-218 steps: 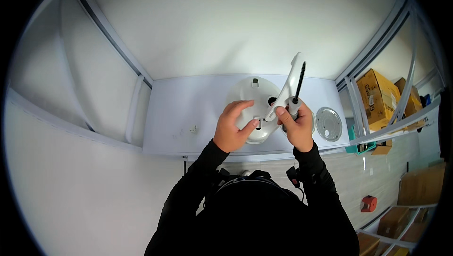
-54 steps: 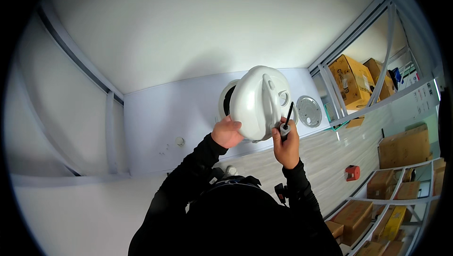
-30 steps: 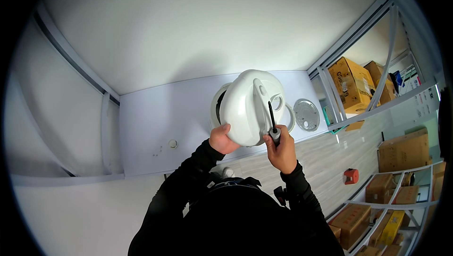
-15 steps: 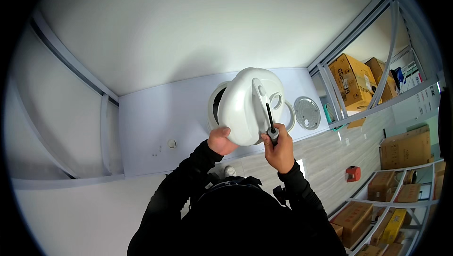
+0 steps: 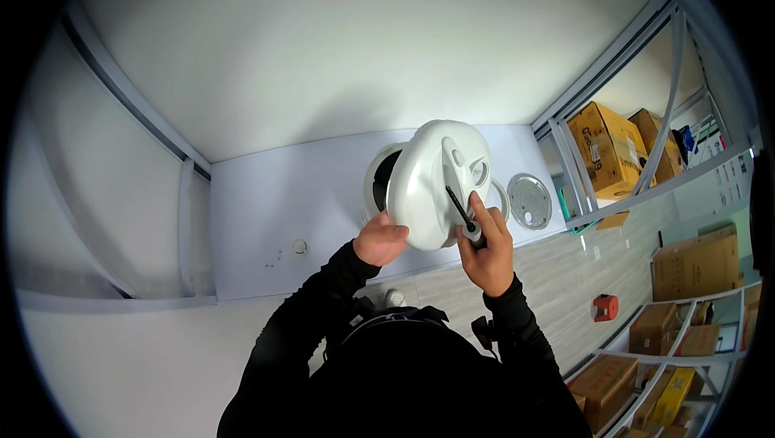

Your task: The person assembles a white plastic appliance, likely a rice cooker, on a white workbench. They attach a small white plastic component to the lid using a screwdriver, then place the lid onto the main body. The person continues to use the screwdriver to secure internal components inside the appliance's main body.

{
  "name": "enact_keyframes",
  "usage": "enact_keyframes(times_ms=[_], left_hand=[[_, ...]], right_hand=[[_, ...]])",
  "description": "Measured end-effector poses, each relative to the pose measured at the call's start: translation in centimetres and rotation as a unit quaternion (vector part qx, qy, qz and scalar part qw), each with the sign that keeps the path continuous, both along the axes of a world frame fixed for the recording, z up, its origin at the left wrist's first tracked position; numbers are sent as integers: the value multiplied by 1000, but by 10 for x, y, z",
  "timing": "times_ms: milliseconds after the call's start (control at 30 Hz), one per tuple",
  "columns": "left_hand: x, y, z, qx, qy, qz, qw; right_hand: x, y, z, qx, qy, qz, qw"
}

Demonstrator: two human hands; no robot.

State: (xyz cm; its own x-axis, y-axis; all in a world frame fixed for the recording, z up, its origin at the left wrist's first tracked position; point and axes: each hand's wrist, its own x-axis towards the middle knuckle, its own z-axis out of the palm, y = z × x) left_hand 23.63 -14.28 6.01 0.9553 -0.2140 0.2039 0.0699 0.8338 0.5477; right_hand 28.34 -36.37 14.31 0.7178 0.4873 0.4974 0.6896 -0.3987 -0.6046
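Observation:
A white domed plastic lid (image 5: 421, 188), with a raised handle strip and a round opening, is held tilted above the table. My left hand (image 5: 382, 239) grips its lower left edge, thumb on the outer face. My right hand (image 5: 488, 248) is closed around the grip of a screwdriver (image 5: 459, 207). The dark shaft points up and left across the lid's face; I cannot tell whether its tip touches. My right index finger reaches up against the lid near the opening. Behind the lid, partly hidden, stands a round white body (image 5: 370, 184) with a dark inside.
On the white table (image 5: 266, 196) lie a perforated metal disc (image 5: 529, 200), a pale ring (image 5: 504, 200) partly hidden by the lid, a small ring (image 5: 300, 247) and several tiny screw-like parts (image 5: 274, 264). Metal frame posts and cardboard boxes (image 5: 607, 150) stand at right; a red stool (image 5: 605, 307) is on the floor.
The lid has turned and tipped a little, showing more of the dark inside behind it. My right index finger has stretched up onto the lid, and the screwdriver leans further left.

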Motion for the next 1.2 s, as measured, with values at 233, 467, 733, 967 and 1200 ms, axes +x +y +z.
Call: enact_keyframes(times_ms=[233,467,733,967,1200], left_hand=[[2,8,19,83,-31,1,996],[5,-10,37,196,-89,8,977],[20,-45,90,358,-179,3,916],[41,-78,85,398,-264,40,878],[49,-92,90,399,-222,30,889]], right_hand=[[3,-3,4,19,4,21,1000],[1,-13,-1,31,10,-8,999],[8,-44,-11,73,15,-34,997],[-11,-45,-48,231,199,26,952],[18,-38,-74,249,104,-34,962]])
